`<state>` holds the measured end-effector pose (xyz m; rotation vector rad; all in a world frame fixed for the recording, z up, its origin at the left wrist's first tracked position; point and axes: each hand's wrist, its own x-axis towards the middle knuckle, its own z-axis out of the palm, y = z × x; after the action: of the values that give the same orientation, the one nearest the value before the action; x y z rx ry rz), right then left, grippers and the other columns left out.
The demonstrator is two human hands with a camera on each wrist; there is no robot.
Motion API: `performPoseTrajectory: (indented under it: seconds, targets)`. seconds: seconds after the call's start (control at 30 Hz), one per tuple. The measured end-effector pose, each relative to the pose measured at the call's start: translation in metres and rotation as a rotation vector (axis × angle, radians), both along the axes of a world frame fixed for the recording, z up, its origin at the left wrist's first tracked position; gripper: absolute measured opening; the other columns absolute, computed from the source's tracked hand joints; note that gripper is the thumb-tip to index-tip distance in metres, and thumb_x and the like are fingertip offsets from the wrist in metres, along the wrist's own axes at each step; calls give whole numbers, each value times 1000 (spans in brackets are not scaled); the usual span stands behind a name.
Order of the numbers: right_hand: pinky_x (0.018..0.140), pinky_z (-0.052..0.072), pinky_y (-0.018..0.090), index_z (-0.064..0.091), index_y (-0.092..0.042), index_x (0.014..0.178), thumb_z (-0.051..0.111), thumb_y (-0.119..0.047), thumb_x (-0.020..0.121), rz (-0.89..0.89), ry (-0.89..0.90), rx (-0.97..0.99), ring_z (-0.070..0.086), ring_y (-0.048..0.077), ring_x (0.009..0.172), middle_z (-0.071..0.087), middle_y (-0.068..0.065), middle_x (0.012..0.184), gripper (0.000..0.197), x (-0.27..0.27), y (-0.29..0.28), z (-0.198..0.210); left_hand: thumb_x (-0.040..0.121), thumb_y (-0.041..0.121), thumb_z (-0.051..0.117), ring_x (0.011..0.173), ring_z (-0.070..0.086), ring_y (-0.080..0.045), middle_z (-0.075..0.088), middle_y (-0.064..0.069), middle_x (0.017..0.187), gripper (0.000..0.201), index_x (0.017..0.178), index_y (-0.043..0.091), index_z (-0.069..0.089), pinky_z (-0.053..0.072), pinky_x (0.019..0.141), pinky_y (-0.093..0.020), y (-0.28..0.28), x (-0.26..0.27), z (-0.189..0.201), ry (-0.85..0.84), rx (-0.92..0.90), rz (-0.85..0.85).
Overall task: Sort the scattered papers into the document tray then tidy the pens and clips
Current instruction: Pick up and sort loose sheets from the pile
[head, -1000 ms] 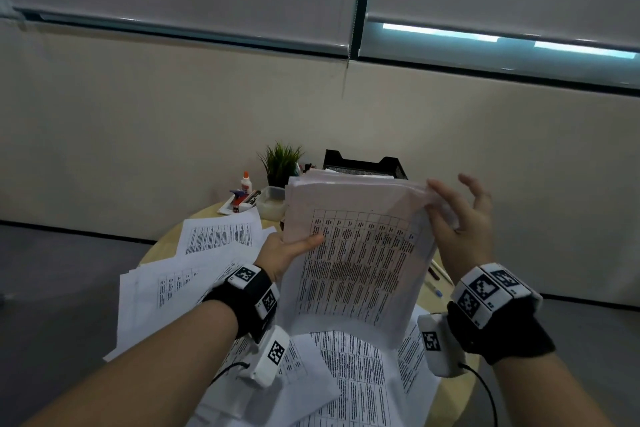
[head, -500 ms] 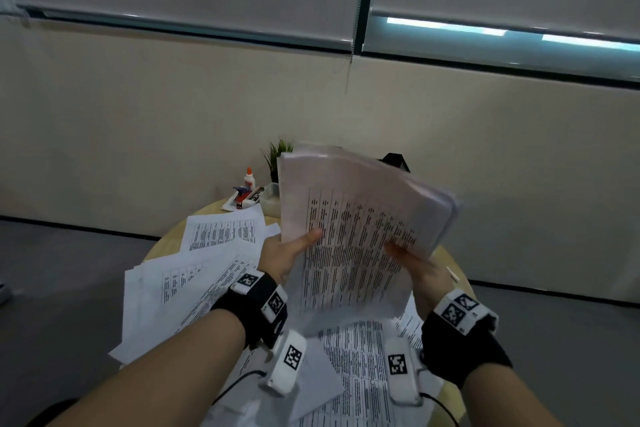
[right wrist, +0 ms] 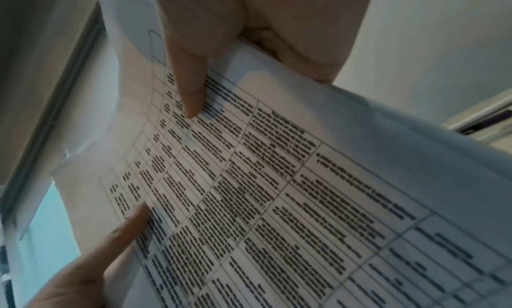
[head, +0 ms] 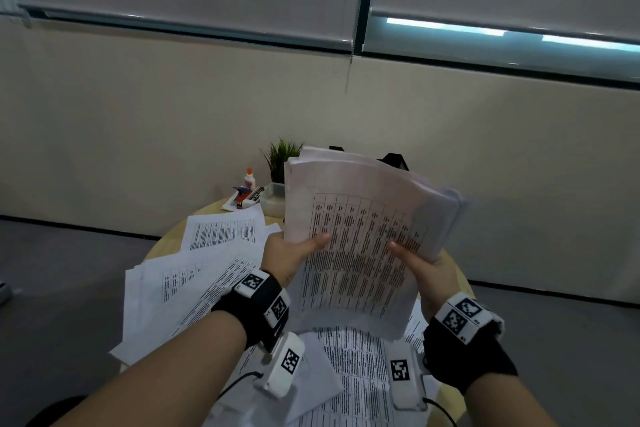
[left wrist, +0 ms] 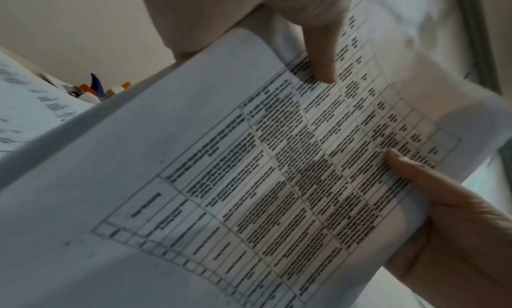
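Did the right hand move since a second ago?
Yes. The right hand has dropped from the top right corner of the paper stack to its lower right edge, nearer the round table, and now grips it there.

No legible text — table print on paper stack (head: pixel 360 239) blurred, unreadable.

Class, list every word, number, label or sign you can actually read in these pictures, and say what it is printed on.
None can be read.
Stack of papers, held by left hand and right hand: table text blurred.
Loose sheets on the table: too small.
Glue bottle label: too small.
Wrist bands: square code patterns, tiny marks unreadable.
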<state>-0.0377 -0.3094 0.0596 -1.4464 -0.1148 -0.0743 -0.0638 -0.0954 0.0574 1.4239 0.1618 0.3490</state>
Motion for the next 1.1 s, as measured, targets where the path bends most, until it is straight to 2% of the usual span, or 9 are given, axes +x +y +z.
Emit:
performPoseTrajectory:
  seconds: [0.17, 0.33, 0.4, 0.57, 0.7, 0.8, 0.87, 0.93, 1.1]
  targets:
    - [91, 51, 52, 73, -13, 96, 82, -19, 64, -33, 27, 31, 68, 31, 96, 74, 11, 97, 34, -1, -6, -1, 73, 24, 73, 90, 69, -22, 73, -6, 92, 24, 93, 10, 69, 55, 87, -40, 2, -6, 20, -115, -44, 10]
    - [90, 52, 50, 71, -13, 92, 77, -13, 71, -15, 30, 39, 67, 32, 96, 73, 13, 98, 22, -3, -6, 1, 72, 41, 64, 67, 66, -11, 69, 0, 75, 42, 90, 3, 65, 53, 57, -23, -3, -11, 68, -378, -80, 7]
    - [89, 52, 50, 71, -14, 90, 76, -12, 72, -15, 29, 47, 67, 31, 94, 72, 14, 98, 19, -3, -6, 2, 72, 49, 69, 73, 63, -18, 67, -6, 81, 43, 88, 9, 67, 52, 61, -27, -5, -9, 80, -424, -50, 58]
    - [90, 50, 55, 73, -15, 87, 79, -16, 68, 9, 34, 57, 67, 35, 96, 72, 16, 99, 20, -3, -6, 3, 85, 5, 63, 70, 54, -14, 61, -2, 74, 13, 76, 14, 61, 46, 64, -24, -9, -2, 83, -426, 70, 200]
    - [86, 53, 50, 78, -20, 78, 92, -47, 29, 62, 47, 97, 68, 34, 94, 74, 14, 97, 57, -4, -6, 4, 90, 6, 57, 71, 64, -5, 67, 0, 79, 15, 86, 20, 56, 52, 68, -21, -2, 1, 81, -452, 47, 237]
    - [86, 53, 51, 76, -17, 77, 86, -29, 54, 70, 50, 133, 67, 37, 94, 73, 15, 94, 28, -4, -6, 6, 88, 16, 62, 77, 63, -13, 67, -1, 79, 7, 89, 21, 57, 51, 74, -27, 0, 2, 80, -461, 2, 227]
    - [88, 52, 54, 74, -15, 78, 80, -20, 64, 50, 57, 151, 68, 37, 91, 73, 16, 92, 16, -3, -6, 6, 76, 28, 70, 79, 61, -15, 65, -1, 85, 21, 92, 20, 58, 52, 71, -26, 3, 2, 73, -438, -55, 163]
    - [88, 52, 54, 76, -15, 79, 85, -30, 53, 47, 47, 147, 69, 35, 90, 73, 16, 94, 32, -1, -6, 5, 69, 31, 71, 85, 63, -17, 65, -3, 96, 37, 100, 17, 58, 55, 69, -25, 4, 2, 59, -365, -71, 43]
    - [87, 53, 51, 76, -14, 89, 92, -46, 32, 98, 69, 149, 69, 34, 96, 72, 16, 102, 67, 4, -9, -5, 72, 8, 76, 92, 65, -12, 69, 1, 98, 41, 110, 11, 62, 52, 86, -30, 9, 12, 5, -33, 33, -53]
